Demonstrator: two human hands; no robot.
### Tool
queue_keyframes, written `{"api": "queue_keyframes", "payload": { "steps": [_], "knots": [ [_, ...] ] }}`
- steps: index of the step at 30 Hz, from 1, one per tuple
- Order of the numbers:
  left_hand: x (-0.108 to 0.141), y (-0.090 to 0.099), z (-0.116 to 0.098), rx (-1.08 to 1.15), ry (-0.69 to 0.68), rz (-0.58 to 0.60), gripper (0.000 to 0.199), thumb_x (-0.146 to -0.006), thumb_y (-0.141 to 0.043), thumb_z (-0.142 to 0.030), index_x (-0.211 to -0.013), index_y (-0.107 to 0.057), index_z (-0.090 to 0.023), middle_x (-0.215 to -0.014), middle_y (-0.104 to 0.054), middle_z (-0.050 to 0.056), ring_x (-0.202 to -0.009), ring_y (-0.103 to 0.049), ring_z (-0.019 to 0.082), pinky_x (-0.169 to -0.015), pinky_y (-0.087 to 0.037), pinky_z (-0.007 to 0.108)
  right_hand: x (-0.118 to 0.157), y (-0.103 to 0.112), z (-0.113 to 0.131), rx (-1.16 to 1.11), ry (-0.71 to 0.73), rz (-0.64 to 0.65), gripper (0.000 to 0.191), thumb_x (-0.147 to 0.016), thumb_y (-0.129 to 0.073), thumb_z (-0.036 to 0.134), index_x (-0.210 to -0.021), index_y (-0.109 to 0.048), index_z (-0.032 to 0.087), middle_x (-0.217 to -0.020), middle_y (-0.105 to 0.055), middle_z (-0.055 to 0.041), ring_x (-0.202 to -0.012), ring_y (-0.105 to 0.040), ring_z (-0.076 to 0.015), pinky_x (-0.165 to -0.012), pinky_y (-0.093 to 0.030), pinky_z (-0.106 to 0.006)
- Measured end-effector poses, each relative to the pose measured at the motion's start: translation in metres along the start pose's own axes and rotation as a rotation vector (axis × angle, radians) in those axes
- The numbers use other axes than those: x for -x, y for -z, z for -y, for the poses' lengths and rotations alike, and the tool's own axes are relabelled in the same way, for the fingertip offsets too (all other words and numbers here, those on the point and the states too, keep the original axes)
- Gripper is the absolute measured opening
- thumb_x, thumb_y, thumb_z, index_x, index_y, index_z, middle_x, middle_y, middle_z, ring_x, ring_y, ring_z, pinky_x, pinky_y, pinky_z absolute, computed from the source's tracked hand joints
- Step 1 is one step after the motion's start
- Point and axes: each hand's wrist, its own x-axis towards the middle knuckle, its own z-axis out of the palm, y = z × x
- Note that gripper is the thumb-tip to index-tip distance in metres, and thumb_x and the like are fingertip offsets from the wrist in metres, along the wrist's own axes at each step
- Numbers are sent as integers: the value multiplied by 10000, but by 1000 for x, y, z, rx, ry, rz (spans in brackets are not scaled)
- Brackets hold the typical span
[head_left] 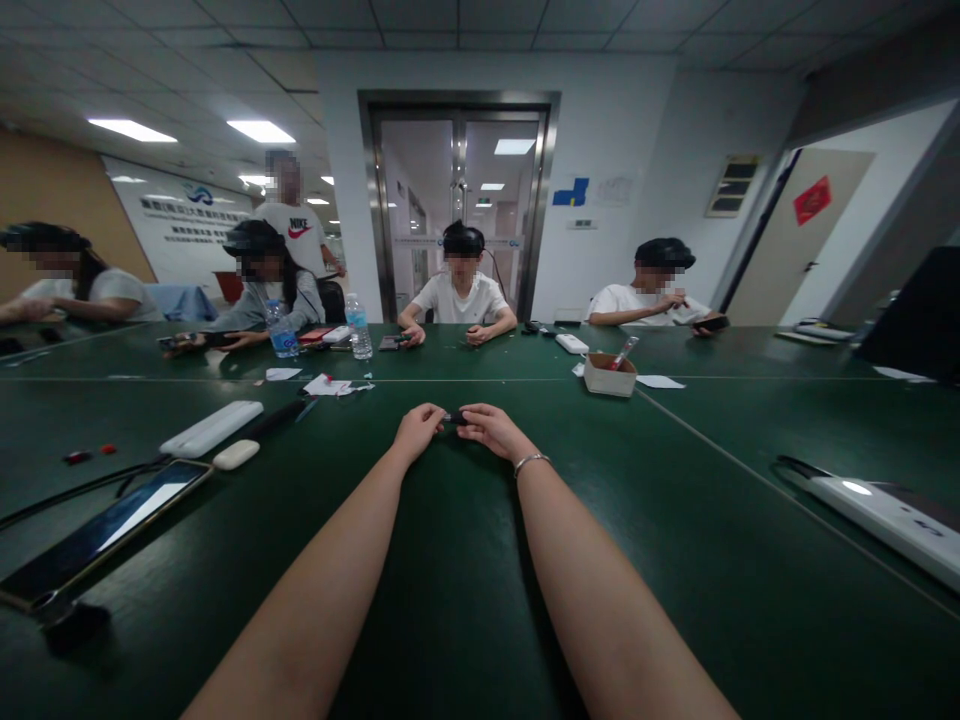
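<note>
Straight ahead, a small dark object with a lighter, silvery left end [452, 418] is held between my two hands, just above the green tabletop; its exact kind is too small to make out. My left hand [418, 432] is closed, its fingertips pinching the silvery end. On the black end, my right hand [491, 430] grips with thumb and fingers, and a silver bracelet [532, 460] circles that wrist. Both forearms reach forward over the table, and the fingers hide part of the object.
At left lie a phone [112, 530], a white power bank [212, 429] and a white earbud case [236, 455]. A small box [610, 376] and paper scraps [328, 386] lie farther off. A white device [885, 510] is at right. Several people sit across the green table [675, 560].
</note>
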Motion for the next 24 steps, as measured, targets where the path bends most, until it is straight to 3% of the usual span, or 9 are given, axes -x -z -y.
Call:
{"api": "queue_keyframes", "payload": {
  "steps": [4, 9, 24],
  "knots": [
    [1, -1, -2, 8, 16, 0, 297, -775, -483, -399, -903, -614, -165, -793, -638, 42, -649, -552, 126, -555, -413, 222, 0, 0, 0, -1, 7, -3, 134, -765, -629, 56, -881, -581, 101, -747, -637, -50, -557, -657, -122, -610, -576, -258],
    [2, -2, -4, -5, 26, 8, 333, -789, -455, -430, -891, -615, -155, -677, -615, 22, -571, -522, 113, -523, -395, 217, 0, 0, -1, -2, 4, 0, 130, -769, -612, 44, -880, -575, 99, -727, -633, -47, -562, -661, -128, -613, -573, -253],
    [3, 0, -7, -16, 32, 41, 350, -799, -434, -424, -927, -621, -157, -696, -617, 31, -597, -532, 122, -542, -401, 224, -4, 4, -3, 10, 4, 0, 150, -765, -625, 60, -901, -578, 100, -763, -642, -58, -572, -668, -133, -627, -579, -266]
  ]
}}
